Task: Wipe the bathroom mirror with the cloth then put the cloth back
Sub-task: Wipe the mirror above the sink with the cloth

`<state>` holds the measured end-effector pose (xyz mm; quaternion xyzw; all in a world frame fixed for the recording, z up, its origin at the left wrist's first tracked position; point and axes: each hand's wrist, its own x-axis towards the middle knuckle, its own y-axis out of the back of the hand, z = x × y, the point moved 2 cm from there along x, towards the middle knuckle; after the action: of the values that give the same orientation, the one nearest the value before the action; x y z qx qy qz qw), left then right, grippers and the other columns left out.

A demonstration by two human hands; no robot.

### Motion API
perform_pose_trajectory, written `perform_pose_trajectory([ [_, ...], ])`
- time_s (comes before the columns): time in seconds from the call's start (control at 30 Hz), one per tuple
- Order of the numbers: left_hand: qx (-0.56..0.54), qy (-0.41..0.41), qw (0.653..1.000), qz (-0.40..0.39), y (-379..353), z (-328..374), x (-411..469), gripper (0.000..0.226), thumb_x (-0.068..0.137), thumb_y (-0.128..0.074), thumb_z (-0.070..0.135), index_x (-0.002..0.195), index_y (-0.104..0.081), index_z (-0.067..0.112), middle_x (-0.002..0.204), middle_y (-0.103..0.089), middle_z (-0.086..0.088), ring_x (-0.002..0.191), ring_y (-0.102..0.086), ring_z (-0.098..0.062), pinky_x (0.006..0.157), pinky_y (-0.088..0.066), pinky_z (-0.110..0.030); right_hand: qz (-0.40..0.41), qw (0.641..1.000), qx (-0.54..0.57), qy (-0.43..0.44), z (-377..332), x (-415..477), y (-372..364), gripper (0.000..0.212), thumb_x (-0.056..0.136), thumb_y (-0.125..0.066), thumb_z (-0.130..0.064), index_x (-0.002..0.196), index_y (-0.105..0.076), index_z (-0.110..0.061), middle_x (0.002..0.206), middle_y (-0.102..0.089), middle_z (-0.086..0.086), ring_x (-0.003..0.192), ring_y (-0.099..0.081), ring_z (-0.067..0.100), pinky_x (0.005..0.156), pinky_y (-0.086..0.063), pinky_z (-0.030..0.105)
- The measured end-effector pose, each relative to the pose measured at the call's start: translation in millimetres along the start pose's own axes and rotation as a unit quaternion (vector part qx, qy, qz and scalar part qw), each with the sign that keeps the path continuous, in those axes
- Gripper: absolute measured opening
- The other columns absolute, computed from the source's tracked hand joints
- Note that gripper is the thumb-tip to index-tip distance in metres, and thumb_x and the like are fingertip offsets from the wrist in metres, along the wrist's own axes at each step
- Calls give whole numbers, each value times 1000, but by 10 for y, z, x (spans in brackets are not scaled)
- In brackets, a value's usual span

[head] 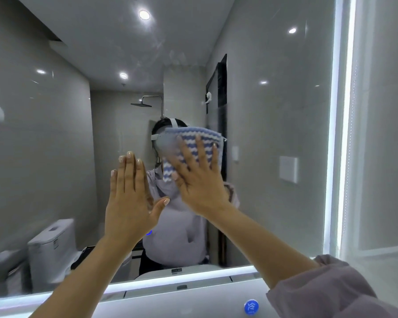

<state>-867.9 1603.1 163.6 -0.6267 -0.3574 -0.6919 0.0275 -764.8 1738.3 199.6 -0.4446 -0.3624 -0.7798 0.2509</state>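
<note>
A large bathroom mirror (pixel 274 125) with lit edges fills the view. My right hand (pixel 199 177) presses a blue-and-white striped cloth (pixel 201 140) flat against the glass near the middle, fingers spread over it. My left hand (pixel 130 196) is held flat just left of it, fingers together and thumb out, holding nothing; whether it touches the glass is unclear. The cloth's lower part is hidden behind my right hand.
A lit strip (pixel 341 134) runs down the mirror's right edge and another along its bottom edge. Below is a white basin surround with a blue round sticker (pixel 251 306). The mirror reflects a person, a toilet, a shower head and a dark door frame.
</note>
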Motion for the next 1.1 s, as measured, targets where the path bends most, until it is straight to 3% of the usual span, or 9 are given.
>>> perform_pose_trajectory([
  [0.13,1,2,1000,-4,9,10,-4,98,82,-24,68,147,2,-2,157,6,-20,146,5,-31,119,-7,-48,-7,1000,4,23,-128,94,10,52,101,-11,-48,151,-10,-36,161,-6,2,146,3,37,112,-10,63],
  [0.3,6,-3,1000,-6,-3,-13,-5,98,82,-22,69,148,1,-1,158,6,-19,147,6,-30,119,-7,-48,10,999,-13,43,43,198,74,51,100,-18,-47,150,-18,-37,160,-10,0,146,0,36,115,-6,60],
  [0.5,13,-11,1000,2,-33,-31,8,98,84,-26,68,148,-9,-5,157,-1,-22,147,1,-33,119,-2,-44,38,995,-40,-80,659,313,228,52,101,-18,-44,151,-16,-31,160,-9,4,146,-3,35,116,-1,58],
  [0.63,18,-9,1000,4,-64,-36,14,99,84,-27,68,147,-9,-6,157,-1,-23,146,1,-33,119,-3,-45,52,978,-13,-202,1131,248,314,52,101,-18,-42,151,-5,-34,161,-2,1,147,6,33,117,5,53],
  [0.87,21,-5,1000,5,-64,-17,9,100,84,-25,69,147,-8,-6,157,0,-24,146,0,-35,118,-5,-47,56,961,17,-271,985,243,274,54,100,-17,-43,150,1,-34,161,2,5,146,9,34,114,14,50],
  [0.93,18,-6,1000,4,-69,-17,6,99,84,-23,69,147,-8,-6,157,-1,-24,146,0,-36,118,-6,-48,58,965,21,-253,839,206,228,56,100,-19,-43,152,-5,-29,161,2,7,146,9,36,114,15,52],
  [1.1,11,-5,1000,4,-69,-17,6,99,83,-22,68,147,-8,-6,157,-1,-24,146,-1,-36,118,-10,-50,48,992,-4,-113,299,161,102,56,101,-25,-43,151,-7,-29,160,0,6,145,2,39,112,-4,65],
])
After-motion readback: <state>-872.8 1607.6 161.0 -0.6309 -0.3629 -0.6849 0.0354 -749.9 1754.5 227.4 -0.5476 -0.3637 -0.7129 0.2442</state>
